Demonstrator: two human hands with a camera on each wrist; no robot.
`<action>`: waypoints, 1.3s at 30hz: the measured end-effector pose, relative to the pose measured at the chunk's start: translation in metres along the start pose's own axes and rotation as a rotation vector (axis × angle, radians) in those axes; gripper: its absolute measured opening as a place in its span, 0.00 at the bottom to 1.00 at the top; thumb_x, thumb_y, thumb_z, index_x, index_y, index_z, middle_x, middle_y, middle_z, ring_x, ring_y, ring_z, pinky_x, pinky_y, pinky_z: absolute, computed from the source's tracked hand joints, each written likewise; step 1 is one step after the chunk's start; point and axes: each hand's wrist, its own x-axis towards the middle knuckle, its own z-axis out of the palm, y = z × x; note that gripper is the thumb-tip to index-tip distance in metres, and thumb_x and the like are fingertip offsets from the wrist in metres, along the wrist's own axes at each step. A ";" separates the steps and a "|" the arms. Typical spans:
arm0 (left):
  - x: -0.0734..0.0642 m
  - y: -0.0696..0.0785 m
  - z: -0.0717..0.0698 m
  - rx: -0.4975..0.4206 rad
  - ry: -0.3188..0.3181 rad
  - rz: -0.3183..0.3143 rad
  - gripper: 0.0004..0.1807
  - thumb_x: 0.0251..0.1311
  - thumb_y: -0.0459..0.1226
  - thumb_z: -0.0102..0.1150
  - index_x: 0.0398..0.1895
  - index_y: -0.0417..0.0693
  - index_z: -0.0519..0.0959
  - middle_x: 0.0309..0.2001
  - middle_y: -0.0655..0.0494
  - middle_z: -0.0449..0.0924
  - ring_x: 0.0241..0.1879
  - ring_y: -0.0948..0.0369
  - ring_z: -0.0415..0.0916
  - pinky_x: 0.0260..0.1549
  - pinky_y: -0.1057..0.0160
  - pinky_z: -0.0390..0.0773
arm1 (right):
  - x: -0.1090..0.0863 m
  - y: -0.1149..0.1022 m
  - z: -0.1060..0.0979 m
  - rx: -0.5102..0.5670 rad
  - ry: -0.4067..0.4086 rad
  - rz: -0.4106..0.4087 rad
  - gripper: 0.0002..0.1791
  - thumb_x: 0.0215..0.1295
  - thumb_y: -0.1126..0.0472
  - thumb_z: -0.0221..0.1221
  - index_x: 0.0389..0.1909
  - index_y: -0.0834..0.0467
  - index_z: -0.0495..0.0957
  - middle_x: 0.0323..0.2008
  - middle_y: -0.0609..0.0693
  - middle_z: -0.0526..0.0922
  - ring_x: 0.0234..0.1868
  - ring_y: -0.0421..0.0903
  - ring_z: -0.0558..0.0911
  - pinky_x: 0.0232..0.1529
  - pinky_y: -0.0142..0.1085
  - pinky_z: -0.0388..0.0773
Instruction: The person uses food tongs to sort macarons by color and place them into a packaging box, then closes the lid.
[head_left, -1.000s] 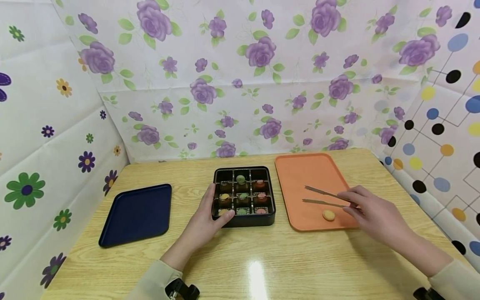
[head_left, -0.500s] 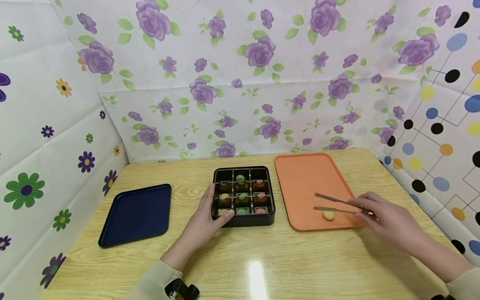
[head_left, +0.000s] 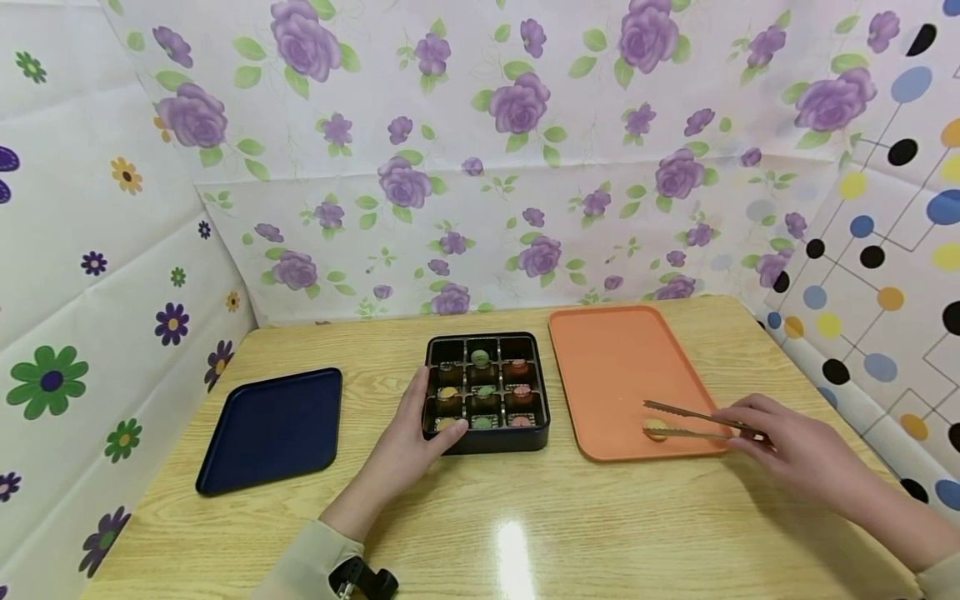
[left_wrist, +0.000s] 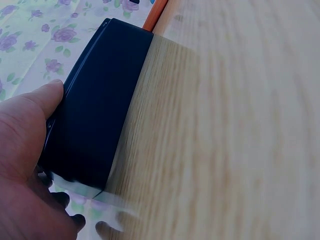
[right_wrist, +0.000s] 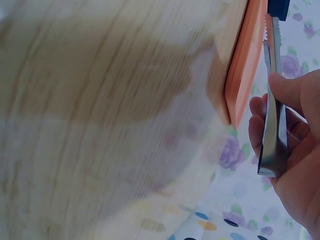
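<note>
The right hand (head_left: 780, 435) holds the tongs (right_wrist: 274, 137), thumb on one side and fingers curled along the other, the metal bend resting against the palm. Their two toothed arms stand apart, pointing left over the near right part of the orange tray (head_left: 622, 358). A yellow macaron (head_left: 655, 424) lies on that tray, near its front edge, and in the head view the lower arm of the tongs crosses in front of it — whether metal touches it, I cannot tell. To the left, apart from the orange tray by a strip of table (head_left: 465, 508), stands the black box (head_left: 491, 442), open at the top and divided into compartments, three across and four deep. Yellow macarons show in its left column, green in the middle, pink or red in the right; some compartments are too dark to read. The left hand (head_left: 405, 437) grips the box at its near left corner, thumb over the front rim, fingers along the left side. Farther left, well apart from the box, a dark blue tray (head_left: 273, 429) lies on the table. A black band (head_left: 363, 579) sits at the left sleeve (head_left: 307, 562). Behind the table hangs a white cloth (head_left: 465, 208) with purple roses — green leaves scattered between them.
</note>
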 end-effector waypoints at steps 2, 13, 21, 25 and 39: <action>0.000 0.000 0.000 -0.003 -0.001 -0.002 0.62 0.76 0.61 0.67 0.93 0.63 0.31 0.92 0.53 0.31 0.86 0.40 0.47 0.77 0.28 0.60 | -0.002 0.002 0.000 0.001 -0.005 0.001 0.22 0.61 0.68 0.80 0.55 0.51 0.91 0.46 0.40 0.84 0.36 0.27 0.80 0.27 0.30 0.79; 0.001 -0.002 0.000 -0.001 -0.003 -0.003 0.62 0.75 0.62 0.67 0.93 0.63 0.31 0.92 0.53 0.31 0.86 0.40 0.47 0.77 0.28 0.60 | -0.009 0.009 0.001 -0.006 -0.026 -0.012 0.23 0.60 0.70 0.79 0.54 0.50 0.91 0.45 0.40 0.84 0.36 0.26 0.77 0.26 0.30 0.76; 0.001 0.000 0.000 0.015 -0.001 -0.005 0.63 0.74 0.64 0.66 0.93 0.63 0.31 0.92 0.54 0.31 0.86 0.39 0.48 0.77 0.28 0.60 | -0.011 0.011 0.001 -0.006 -0.040 0.005 0.22 0.61 0.69 0.79 0.54 0.49 0.90 0.45 0.39 0.84 0.36 0.26 0.78 0.27 0.30 0.77; 0.000 0.000 0.000 0.019 0.002 -0.001 0.63 0.74 0.65 0.66 0.93 0.63 0.32 0.92 0.52 0.32 0.86 0.38 0.48 0.77 0.28 0.60 | -0.011 0.012 0.002 -0.011 -0.046 0.004 0.21 0.61 0.69 0.79 0.53 0.49 0.90 0.46 0.40 0.85 0.36 0.26 0.77 0.27 0.31 0.78; 0.000 0.001 0.000 0.016 0.006 0.000 0.62 0.76 0.61 0.66 0.93 0.63 0.32 0.92 0.52 0.32 0.86 0.38 0.47 0.77 0.27 0.60 | -0.012 0.014 0.004 -0.024 -0.050 0.017 0.20 0.62 0.69 0.79 0.53 0.48 0.90 0.45 0.39 0.85 0.35 0.25 0.76 0.27 0.32 0.76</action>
